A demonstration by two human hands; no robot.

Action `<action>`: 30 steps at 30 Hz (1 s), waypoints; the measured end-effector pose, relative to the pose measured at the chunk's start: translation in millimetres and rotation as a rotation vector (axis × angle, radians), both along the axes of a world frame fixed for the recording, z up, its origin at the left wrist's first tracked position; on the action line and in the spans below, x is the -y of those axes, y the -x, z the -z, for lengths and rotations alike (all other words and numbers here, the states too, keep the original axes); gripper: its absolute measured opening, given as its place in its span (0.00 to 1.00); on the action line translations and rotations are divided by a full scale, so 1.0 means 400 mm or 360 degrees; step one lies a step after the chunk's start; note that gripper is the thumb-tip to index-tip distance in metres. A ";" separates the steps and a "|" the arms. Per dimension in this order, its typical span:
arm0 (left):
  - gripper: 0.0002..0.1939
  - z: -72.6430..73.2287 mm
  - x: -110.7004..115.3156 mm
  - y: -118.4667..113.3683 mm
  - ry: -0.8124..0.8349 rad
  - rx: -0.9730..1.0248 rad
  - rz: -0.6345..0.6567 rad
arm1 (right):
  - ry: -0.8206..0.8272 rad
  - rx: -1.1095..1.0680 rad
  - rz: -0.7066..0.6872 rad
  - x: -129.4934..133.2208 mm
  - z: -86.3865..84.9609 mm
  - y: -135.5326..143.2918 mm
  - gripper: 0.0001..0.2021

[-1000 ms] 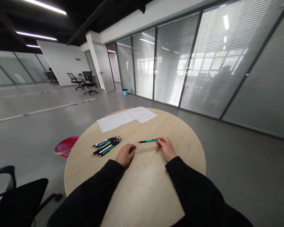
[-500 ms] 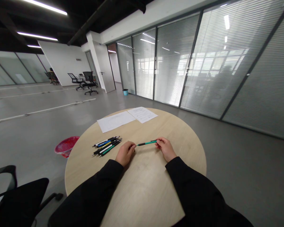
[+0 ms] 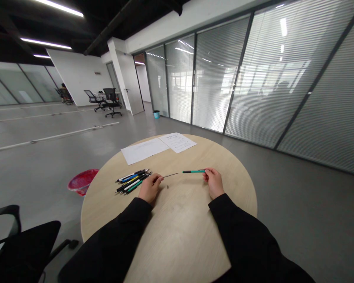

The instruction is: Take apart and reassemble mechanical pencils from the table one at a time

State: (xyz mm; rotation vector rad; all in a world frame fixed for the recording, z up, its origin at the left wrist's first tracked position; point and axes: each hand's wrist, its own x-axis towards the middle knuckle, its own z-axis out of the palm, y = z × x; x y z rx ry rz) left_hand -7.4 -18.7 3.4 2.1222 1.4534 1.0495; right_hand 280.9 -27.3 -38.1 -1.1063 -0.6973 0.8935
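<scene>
Above the round wooden table (image 3: 177,236), the right hand (image 3: 214,183) pinches the rear end of a green pen barrel (image 3: 194,171), held level and pointing left. Just beside its open tip, not touching, the left hand (image 3: 149,189) grips a thin dark refill (image 3: 171,175) between its fingertips, near a row of pens (image 3: 133,181); two paper sheets (image 3: 157,147) lie at the far edge.

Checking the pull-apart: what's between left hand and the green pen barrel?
Head view: a thin dark refill pinched by the left hand, its tip short of the green pen barrel; bare table below.
</scene>
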 end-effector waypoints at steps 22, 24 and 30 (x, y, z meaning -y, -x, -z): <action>0.16 -0.008 0.026 -0.037 0.0045 0.0029 0.0075 | -0.0180 0.2241 -0.0458 0.075 -0.051 0.060 0.13; 0.16 -0.011 0.028 -0.039 0.0034 0.0006 0.0079 | -0.0196 0.2273 -0.0441 0.076 -0.050 0.062 0.13; 0.15 -0.013 0.031 -0.040 -0.0015 -0.0037 0.0073 | -0.0185 0.2345 -0.0435 0.074 -0.044 0.063 0.14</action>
